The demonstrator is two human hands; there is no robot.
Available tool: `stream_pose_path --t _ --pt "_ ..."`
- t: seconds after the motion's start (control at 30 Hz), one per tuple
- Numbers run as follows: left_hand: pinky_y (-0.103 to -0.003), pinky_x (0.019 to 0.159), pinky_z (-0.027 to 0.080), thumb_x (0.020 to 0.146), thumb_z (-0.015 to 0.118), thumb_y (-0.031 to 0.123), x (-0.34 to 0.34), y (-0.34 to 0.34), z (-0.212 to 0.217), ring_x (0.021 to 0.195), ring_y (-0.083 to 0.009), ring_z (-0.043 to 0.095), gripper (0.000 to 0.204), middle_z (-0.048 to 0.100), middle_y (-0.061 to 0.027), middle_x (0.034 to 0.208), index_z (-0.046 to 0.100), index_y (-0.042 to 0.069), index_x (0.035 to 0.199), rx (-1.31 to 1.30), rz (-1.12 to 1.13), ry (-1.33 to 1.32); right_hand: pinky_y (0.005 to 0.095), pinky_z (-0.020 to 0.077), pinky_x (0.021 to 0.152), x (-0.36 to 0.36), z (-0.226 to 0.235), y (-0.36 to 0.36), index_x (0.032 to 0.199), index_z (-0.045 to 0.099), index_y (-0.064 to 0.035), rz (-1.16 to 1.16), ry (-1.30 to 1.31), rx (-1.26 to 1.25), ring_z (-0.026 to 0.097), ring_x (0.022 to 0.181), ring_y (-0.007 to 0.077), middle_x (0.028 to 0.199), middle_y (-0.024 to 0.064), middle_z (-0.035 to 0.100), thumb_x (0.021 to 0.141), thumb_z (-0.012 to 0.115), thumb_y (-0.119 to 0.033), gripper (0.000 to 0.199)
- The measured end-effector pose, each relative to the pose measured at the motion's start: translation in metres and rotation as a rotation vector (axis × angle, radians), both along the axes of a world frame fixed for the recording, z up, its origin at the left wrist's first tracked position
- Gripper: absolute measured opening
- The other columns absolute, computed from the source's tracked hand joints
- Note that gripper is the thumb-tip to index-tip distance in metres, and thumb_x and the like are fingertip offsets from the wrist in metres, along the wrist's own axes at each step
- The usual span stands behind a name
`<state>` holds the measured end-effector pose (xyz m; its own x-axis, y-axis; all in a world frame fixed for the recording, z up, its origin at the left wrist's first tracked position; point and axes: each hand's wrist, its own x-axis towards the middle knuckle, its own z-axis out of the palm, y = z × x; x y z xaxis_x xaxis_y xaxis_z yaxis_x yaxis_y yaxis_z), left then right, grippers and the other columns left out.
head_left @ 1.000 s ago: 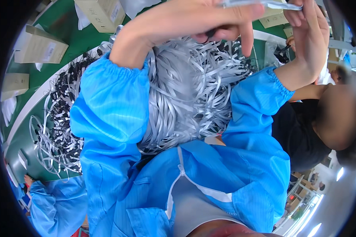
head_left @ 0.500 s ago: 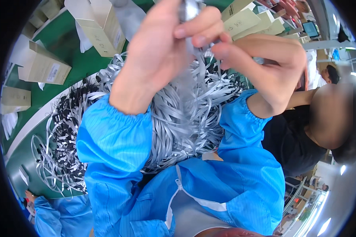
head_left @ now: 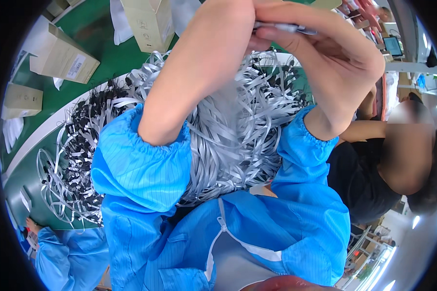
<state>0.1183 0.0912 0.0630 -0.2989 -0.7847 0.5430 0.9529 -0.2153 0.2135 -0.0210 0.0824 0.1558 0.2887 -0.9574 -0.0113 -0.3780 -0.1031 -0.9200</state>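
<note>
Both my hands are raised and meet at the top of the view, above a large heap of grey flat-strap lanyards [head_left: 213, 140]. My right hand [head_left: 332, 41] is bent at the wrist, its fingers and thumb closed on a grey lanyard strap [head_left: 281, 27]. Against it, my left hand [head_left: 247, 12] is curled at the same strap; the picture's upper edge and the right hand hide most of its fingers. Below the hands, grey straps hang down blurred over the heap. Small black end pieces [head_left: 80, 155] of the lanyards lie massed at the heap's left side.
Open beige cartons [head_left: 65, 56] stand on the green table [head_left: 22, 179] at the far left and back. A small pale box [head_left: 25, 199] lies at the left. A co-worker's blue sleeve [head_left: 73, 257] shows lower left; a person in black [head_left: 359, 174] is close on my right.
My left hand has swung up and to the right, its wrist now bent over towards the right hand. The right hand has moved slightly to the right, and the view has shifted a little.
</note>
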Motion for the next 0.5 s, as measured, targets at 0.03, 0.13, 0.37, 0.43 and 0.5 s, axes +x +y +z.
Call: stream_pose_path --t 0.03,0.13,0.37,0.43,0.5 --pt "-0.026 0.063 0.054 0.11 0.037 0.044 -0.004 0.0 0.001 0.082 -0.0161 0.071 0.055 0.074 -0.0085 0.095 0.065 -0.002 0.12 0.018 -0.054 0.086 0.0201 0.0501 0.068 -0.013 -0.017 -0.011 0.098 0.065 0.0045 0.122 -0.042 -0.276 0.068 0.079 0.0138 0.09 0.0109 0.071 0.091 0.07 -0.004 0.012" --pt "-0.035 0.064 0.049 0.108 0.037 0.037 -0.025 0.003 -0.007 0.069 -0.0224 0.062 0.043 0.064 -0.008 0.074 0.06 0.001 0.113 0.124 0.697 -0.767 0.0216 0.0554 0.064 -0.058 -0.038 -0.043 0.096 0.073 0.0107 0.359 -0.116 -0.838 0.074 0.078 0.0194 0.085 0.0158 0.075 0.079 0.077 0.002 0.019" --pt "-0.049 0.07 0.049 0.1 0.052 0.04 -0.03 0.002 -0.013 0.079 -0.0419 0.064 0.043 0.069 -0.0204 0.083 0.064 -0.001 0.104 -0.033 0.986 -2.064 0.0172 0.0504 0.057 -0.114 -0.02 -0.089 0.097 0.076 0.0062 -0.424 -0.162 -1.119 0.07 0.072 0.0124 0.082 0.0121 0.075 0.081 0.077 0.004 0.016" --pt "-0.051 0.073 0.051 0.096 0.06 0.037 -0.039 -0.002 -0.032 0.083 -0.0427 0.064 0.039 0.069 -0.0215 0.086 0.067 -0.001 0.095 -0.005 1.046 -2.216 0.0178 0.049 0.056 -0.128 -0.025 -0.126 0.096 0.077 0.0035 -0.425 -0.289 -1.293 0.07 0.071 0.0115 0.08 0.0098 0.074 0.081 0.078 0.004 0.015" --pt "-0.051 0.073 0.052 0.094 0.064 0.035 -0.053 -0.01 -0.057 0.086 -0.0413 0.066 0.035 0.07 -0.0201 0.087 0.068 0.0 0.092 -0.013 1.124 -2.242 0.0181 0.0483 0.055 -0.139 -0.034 -0.151 0.095 0.078 0.0021 -0.427 -0.348 -1.391 0.069 0.07 0.0111 0.079 0.0086 0.074 0.081 0.078 0.003 0.014"
